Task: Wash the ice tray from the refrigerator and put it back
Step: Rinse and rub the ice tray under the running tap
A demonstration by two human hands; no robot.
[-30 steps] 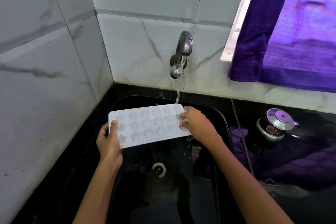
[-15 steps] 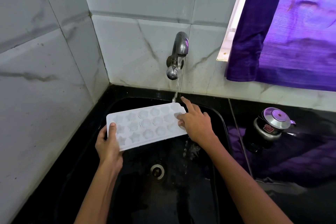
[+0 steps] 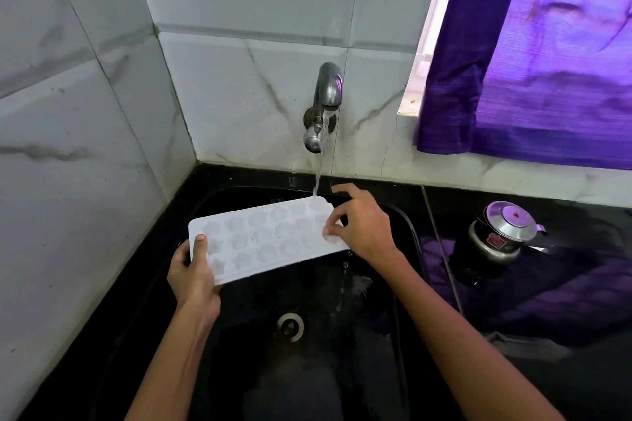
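**Rinse step: ice tray under running tap**

While water runs from the tap [image 3: 326,102], the ice tray [image 3: 265,239] is held level over the black sink [image 3: 407,225], its far right corner under the stream. Left hand [image 3: 193,278] grips the near-left edge, thumb on top. Right hand [image 3: 362,227] has curled fingertips [image 3: 326,232] pressing into a cell at the tray's 3 o'clock end.

Judgement: sliding the tray toward 3 o'clock would bring every cell under the stream; tilting it would drain it.

Clearance: tiled wall close at 9 o'clock; a metal pot [image 3: 502,234] stands on the counter at 3 o'clock, well apart. The basin below leaves room for tilting.
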